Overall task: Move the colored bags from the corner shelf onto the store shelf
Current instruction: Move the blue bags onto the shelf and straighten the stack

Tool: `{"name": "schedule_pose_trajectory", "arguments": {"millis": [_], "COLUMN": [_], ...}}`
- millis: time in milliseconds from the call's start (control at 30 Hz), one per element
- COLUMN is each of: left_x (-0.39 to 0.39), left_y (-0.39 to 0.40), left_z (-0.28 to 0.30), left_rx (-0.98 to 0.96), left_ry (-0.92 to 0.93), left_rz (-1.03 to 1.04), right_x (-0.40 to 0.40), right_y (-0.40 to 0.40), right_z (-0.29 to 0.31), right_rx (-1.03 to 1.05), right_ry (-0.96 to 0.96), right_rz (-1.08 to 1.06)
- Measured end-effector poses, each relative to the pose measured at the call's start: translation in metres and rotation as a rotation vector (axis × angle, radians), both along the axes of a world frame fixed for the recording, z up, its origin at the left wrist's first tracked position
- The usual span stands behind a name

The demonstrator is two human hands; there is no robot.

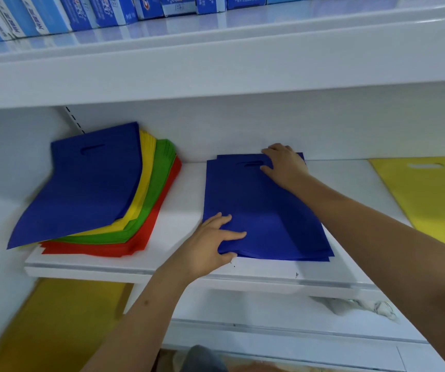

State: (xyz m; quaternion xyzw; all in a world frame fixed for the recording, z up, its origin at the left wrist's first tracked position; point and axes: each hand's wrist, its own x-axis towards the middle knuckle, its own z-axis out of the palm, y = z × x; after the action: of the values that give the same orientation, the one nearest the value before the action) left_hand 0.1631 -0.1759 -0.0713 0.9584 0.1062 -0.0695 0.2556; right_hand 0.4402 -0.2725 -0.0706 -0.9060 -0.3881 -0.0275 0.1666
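At the far left, in the corner of the white shelf point(162, 267), sits a fanned stack of flat colored bags point(125, 210): a blue bag point(87, 183) with a slot handle lies on top, and below it yellow, green and red layers step out toward the right, the red ones lowest and reaching the shelf's front edge. Above, on the upper shelf point(216, 63), a row of blue and white boxes point(82, 12) stands upright along the top of the view.

Just right of the stack, apart from it, a small pile of blue bags point(264, 210) lies flat on the same white shelf, its handle slot toward the back wall. The left hand point(213, 245) comes up from below on a bare forearm and holds the pile's near left corner: the fingers lie spread on top of the fabric while the thumb curls under the front edge, so the corner is pinched between them. The right hand point(283, 165) reaches in from the lower right on a long extended arm, palm down, and rests on the pile's far right corner beside the handle slot, fingers straight and slightly spread, pressing rather than grasping.

Farther right, a yellow bag point(430, 197) with a slot handle lies flat on the shelf, cut off by the frame edge. Below the shelf at right lies a crumpled white cloth point(350, 307).
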Motion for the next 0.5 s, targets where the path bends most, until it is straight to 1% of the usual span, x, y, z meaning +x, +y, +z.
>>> {"name": "schedule_pose_trajectory", "arguments": {"millis": [100, 167, 367, 500], "left_x": [-0.002, -0.003, -0.009, -0.012], "left_y": [0.002, 0.003, 0.003, 0.005], "left_z": [-0.001, -0.003, -0.003, -0.006], "left_rx": [-0.011, -0.021, -0.046, -0.061], "left_ry": [-0.019, -0.03, -0.037, -0.037], "left_rz": [-0.009, -0.009, -0.01, 0.012], "right_x": [0.0, 0.007, 0.028, 0.034], "right_y": [0.019, 0.028, 0.039, 0.044], "right_z": [0.0, -0.001, 0.003, 0.005], "right_rx": [-0.065, -0.104, -0.244, -0.258], "right_ry": [-0.036, -0.031, 0.064, 0.063], "right_rz": [0.067, 0.059, 0.027, 0.031]}}
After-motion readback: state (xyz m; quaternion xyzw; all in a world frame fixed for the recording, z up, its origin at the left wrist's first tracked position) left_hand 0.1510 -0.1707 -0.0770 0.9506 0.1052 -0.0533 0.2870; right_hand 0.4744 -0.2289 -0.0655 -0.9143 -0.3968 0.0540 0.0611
